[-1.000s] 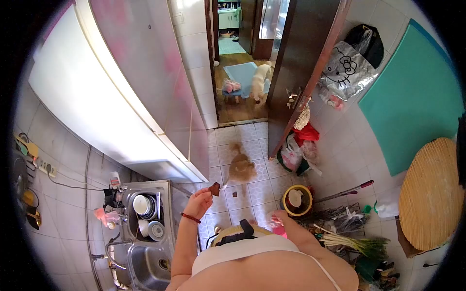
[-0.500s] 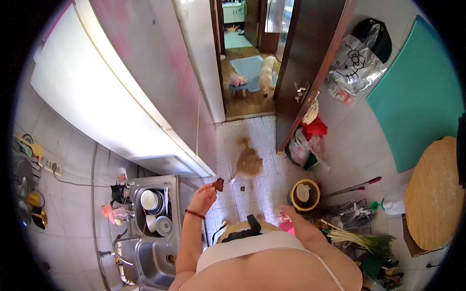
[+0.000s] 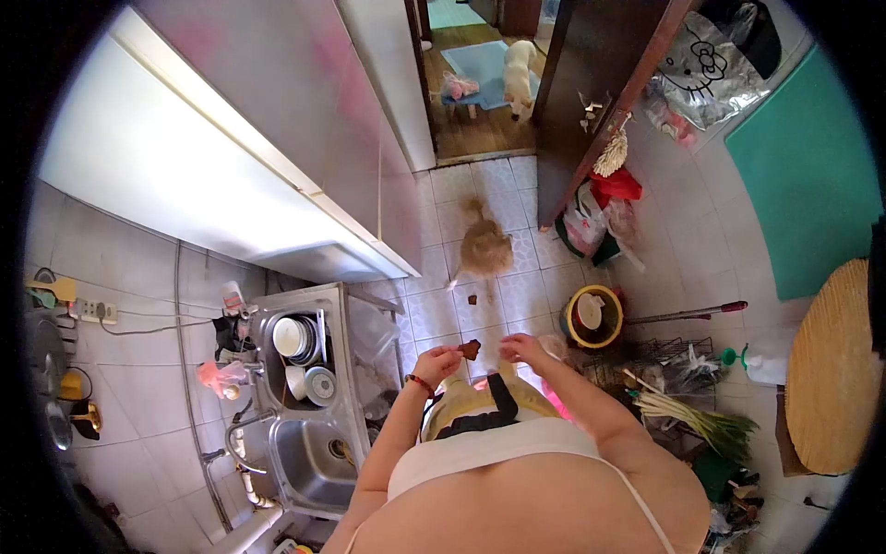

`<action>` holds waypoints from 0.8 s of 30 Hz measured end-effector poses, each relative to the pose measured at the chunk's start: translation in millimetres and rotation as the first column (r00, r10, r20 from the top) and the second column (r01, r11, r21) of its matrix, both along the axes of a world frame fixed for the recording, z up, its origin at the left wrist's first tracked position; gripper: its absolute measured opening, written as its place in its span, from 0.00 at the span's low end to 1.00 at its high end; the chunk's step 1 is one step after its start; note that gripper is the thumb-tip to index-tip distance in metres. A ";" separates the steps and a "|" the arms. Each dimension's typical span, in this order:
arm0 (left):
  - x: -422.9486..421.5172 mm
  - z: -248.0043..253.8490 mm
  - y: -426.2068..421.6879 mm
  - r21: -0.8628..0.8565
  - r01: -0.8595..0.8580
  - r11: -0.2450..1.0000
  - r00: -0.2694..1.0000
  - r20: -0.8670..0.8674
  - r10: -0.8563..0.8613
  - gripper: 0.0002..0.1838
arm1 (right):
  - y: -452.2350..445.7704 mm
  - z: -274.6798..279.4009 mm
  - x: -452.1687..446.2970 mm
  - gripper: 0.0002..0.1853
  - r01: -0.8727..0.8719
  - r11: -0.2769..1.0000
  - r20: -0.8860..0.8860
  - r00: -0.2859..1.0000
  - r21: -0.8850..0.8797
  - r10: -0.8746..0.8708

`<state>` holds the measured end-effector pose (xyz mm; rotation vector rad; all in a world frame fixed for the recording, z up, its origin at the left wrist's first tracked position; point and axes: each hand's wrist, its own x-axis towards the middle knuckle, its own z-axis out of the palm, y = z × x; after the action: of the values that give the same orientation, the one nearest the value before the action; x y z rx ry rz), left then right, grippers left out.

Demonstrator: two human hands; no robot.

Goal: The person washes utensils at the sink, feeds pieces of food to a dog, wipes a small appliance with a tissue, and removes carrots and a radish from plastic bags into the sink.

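Note:
My left hand (image 3: 437, 364), with a red bead bracelet at the wrist, pinches a dark brown, jagged-edged flat piece (image 3: 471, 350) that looks like jerky. Close by on the other side is my right hand (image 3: 522, 350), its fingers bent toward the piece but apart from it. A crumpled clear plastic bag (image 3: 554, 347) appears gathered in that hand, partly hidden behind it. On the tiles ahead, a fluffy tan animal (image 3: 486, 251) faces a smaller brown piece (image 3: 472, 299) lying on the floor.
A white and tan dog (image 3: 519, 78) stands beyond the doorway by a blue mat (image 3: 484, 60). To the left is a steel sink (image 3: 314, 452) with stacked dishes (image 3: 293, 338). A yellow-rimmed bucket (image 3: 592, 316), green onions (image 3: 692, 415) and an open brown door (image 3: 591, 74) are to the right.
My left hand has moved right with the brown piece, and my right hand has come up and inward toward it. The view has tilted down. The tan animal stays near the floor piece.

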<state>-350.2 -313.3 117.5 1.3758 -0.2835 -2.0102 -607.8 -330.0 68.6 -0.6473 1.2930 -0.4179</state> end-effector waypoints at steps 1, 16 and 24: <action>-3.0 -0.4 2.7 0.003 0.014 1.000 1.000 0.010 -0.014 0.13 | -4.1 18.1 14.1 0.10 0.040 0.999 0.145 0.989 0.016 -0.042; -6.7 16.2 10.2 -0.008 0.097 0.995 0.978 0.188 -0.093 0.14 | -4.2 55.2 49.9 0.10 -0.002 0.993 0.307 0.951 -0.121 0.039; -25.3 -64.9 19.8 0.047 -0.161 0.986 0.964 0.224 0.147 0.14 | -20.0 -49.9 42.0 0.07 0.226 0.974 0.053 0.973 0.022 -0.227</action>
<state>-375.5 -293.4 52.6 1.6132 -0.2035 -1.7562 -565.8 -350.0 18.7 -0.4728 1.3209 -0.6075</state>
